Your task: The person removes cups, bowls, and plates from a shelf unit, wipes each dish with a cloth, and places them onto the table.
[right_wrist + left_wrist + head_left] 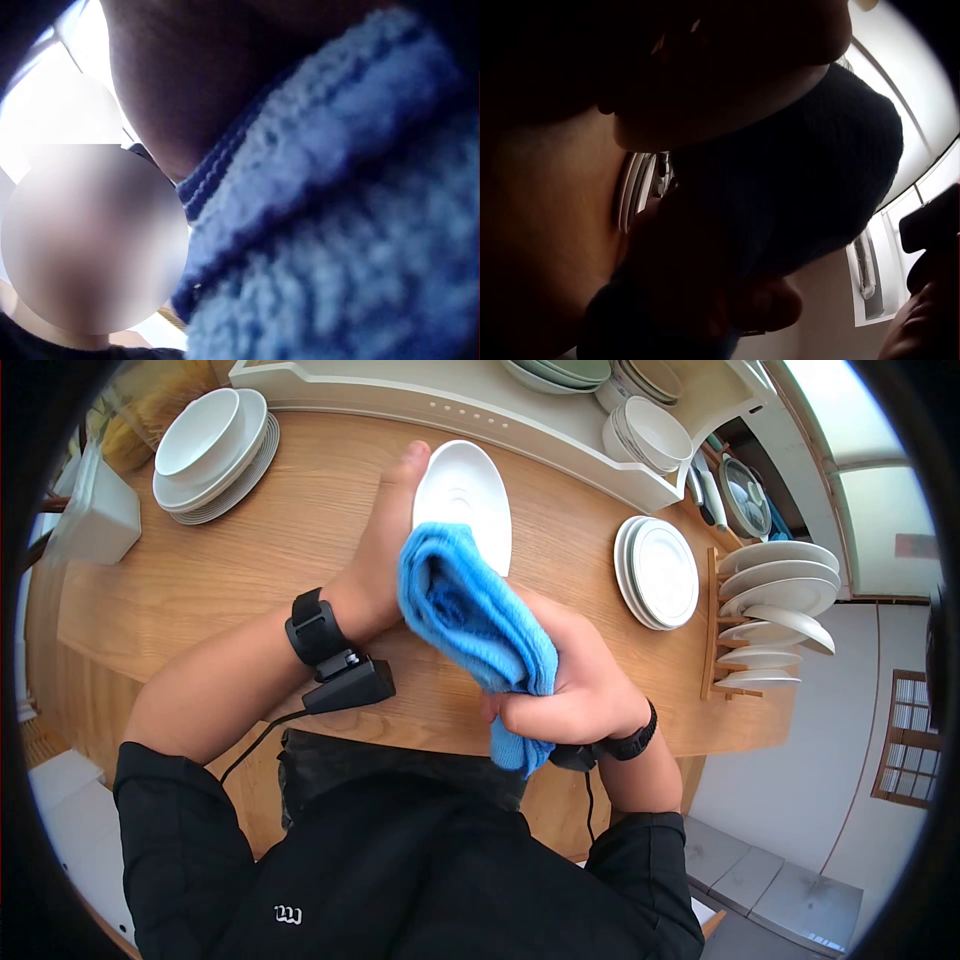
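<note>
My left hand [383, 550] grips a small white oval dish [465, 480] by its left side, thumb up along the rim. The dish is tilted up in front of me over the wooden table. A folded blue terry cloth [470, 610] is bunched in my right hand [585, 670], its front end covering the lower part of the dish. One tail of the cloth hangs below that fist. In the left wrist view the dish and the cloth [817, 165] are dark silhouettes. Blue cloth [337, 195] fills much of the right wrist view.
White bowls and plates [205, 450] are stacked at the left beside a white container [100, 510]. A plate stack [665, 572] and a wooden rack of plates [712, 630] stand at the right. Behind runs a cream shelf [400, 390] holding bowls [655, 435].
</note>
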The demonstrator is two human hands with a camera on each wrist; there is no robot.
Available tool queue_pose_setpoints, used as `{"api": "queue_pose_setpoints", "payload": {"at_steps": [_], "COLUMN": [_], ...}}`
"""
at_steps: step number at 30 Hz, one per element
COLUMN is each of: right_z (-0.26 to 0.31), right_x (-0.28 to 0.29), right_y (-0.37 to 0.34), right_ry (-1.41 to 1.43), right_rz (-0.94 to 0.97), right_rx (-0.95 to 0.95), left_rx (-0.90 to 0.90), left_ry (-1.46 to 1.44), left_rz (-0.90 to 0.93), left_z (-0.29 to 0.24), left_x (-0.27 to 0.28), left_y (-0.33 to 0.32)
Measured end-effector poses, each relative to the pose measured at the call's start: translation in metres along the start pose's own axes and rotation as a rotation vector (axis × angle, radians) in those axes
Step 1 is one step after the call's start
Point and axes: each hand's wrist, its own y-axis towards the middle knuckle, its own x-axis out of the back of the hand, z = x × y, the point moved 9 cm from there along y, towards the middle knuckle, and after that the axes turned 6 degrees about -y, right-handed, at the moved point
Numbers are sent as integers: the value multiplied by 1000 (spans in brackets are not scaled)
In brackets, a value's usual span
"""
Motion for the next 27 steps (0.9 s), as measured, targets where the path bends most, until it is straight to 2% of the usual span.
{"api": "queue_pose_setpoints", "payload": {"at_steps": [1,3,4,8,14,17,19,21,23,24,26,27], "right_z": [1,3,6,4,-13,-17,-19,-21,-16,-17,-10,-6], "right_x": [-2,-6,-2,9,37,41,41,39,38,37,54,50], "right_y": [0,-1,-3,-8,-13,-13,-14,-14,-14,-14,-20,-22], "right_ry": [21,62,-52,-268,-617,-663,-669,-676,-633,-634,-296,-299], "right_rz": [32,96,62,11,-139,-171,-157,-142,-171,-174,-457,-458], "right_rx": [5,16,-10,-17,-23,-55,-58,-57,27,26,81,78], "left_rx": [1,-152,-195,-222,-162,-95,52,116,178,270,400,360], "left_ry": [2,10,66,-23,-129,-77,9,57,108,136,148,242], "left_rz": [1,-45,26,6,41,71,75,104,134,119,59,101], "left_z": [-1,-18,-22,-31,-38,-38,-24,-15,-9,-1,15,23], "left_x": [-1,-3,-1,5,10,10,13,14,11,6,-9,3], "left_y": [-1,-7,-6,-2,4,6,8,8,6,0,-16,-12]}}
